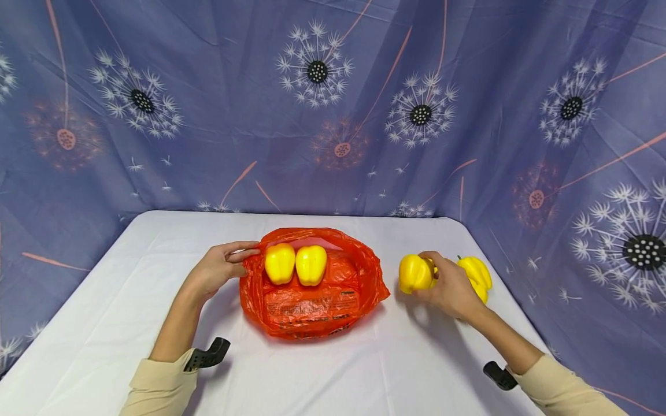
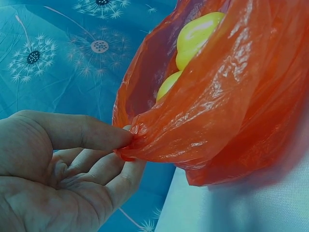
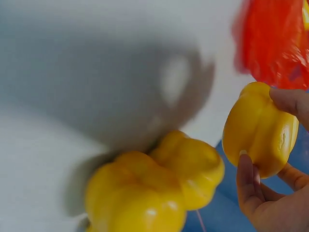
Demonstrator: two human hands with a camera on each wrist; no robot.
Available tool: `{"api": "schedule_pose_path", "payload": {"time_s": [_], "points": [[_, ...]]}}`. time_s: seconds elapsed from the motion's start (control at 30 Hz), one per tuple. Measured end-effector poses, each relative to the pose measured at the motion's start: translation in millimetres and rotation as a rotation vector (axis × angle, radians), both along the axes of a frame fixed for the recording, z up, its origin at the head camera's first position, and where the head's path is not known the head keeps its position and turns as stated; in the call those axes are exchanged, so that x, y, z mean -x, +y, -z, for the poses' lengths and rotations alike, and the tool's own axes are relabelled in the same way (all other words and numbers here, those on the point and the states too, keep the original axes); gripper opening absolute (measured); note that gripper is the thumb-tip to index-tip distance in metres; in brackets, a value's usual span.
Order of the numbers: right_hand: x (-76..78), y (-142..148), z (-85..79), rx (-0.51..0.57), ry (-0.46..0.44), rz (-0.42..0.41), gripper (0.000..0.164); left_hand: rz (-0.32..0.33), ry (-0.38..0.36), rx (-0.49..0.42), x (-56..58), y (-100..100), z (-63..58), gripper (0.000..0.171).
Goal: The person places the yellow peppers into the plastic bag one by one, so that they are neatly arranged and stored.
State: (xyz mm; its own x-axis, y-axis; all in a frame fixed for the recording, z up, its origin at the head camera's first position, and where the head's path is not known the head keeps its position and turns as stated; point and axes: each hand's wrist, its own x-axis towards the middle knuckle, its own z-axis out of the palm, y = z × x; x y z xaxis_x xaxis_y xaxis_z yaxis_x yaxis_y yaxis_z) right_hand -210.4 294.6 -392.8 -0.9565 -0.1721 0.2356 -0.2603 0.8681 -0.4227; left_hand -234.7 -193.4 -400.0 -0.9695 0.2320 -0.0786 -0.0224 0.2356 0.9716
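A red plastic bag point(image 1: 312, 300) lies with its mouth spread wide on the table. Inside it, side by side, are two yellow bell peppers point(image 1: 311, 266). My left hand point(image 1: 218, 268) pinches the bag's left rim between thumb and fingers, as the left wrist view shows at the bag's edge point(image 2: 159, 140). To the right of the bag, my right hand point(image 1: 450, 289) grips another yellow bell pepper point(image 1: 416, 273), held above the tabletop. In the right wrist view the thumb and fingertips wrap this pepper point(image 3: 258, 133) from both sides.
Two more yellow bell peppers sit close together near the table's right edge, a nearer pepper point(image 3: 137, 193) and one beside it point(image 3: 193, 166). White cloth covers the table point(image 1: 333, 375). A blue dandelion-patterned curtain point(image 1: 234, 115) hangs behind and along the sides.
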Motion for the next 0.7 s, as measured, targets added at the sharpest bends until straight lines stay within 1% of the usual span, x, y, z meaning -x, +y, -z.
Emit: {"api": "schedule_pose_path", "payload": {"time_s": [0.2, 0.33, 0.53, 0.7], "points": [[4.5, -7.4, -23.6, -0.001, -0.011, 0.024, 0.076, 0.0, -0.003, 0.002, -0.6, 0.8, -1.0, 0.068], [8.4, -16.1, -36.1, 0.012, 0.0, 0.023, 0.075, -0.002, -0.004, 0.005, -0.9, 1.2, -1.7, 0.068], [14.6, -38.8, -50.5, 0.039, 0.026, -0.009, 0.076, 0.001, -0.003, 0.003, -0.5, 1.2, -1.4, 0.069], [17.8, -63.9, -55.6, 0.071, 0.021, -0.063, 0.077, -0.004, -0.004, 0.009, -1.0, 0.6, -0.7, 0.069]]}}
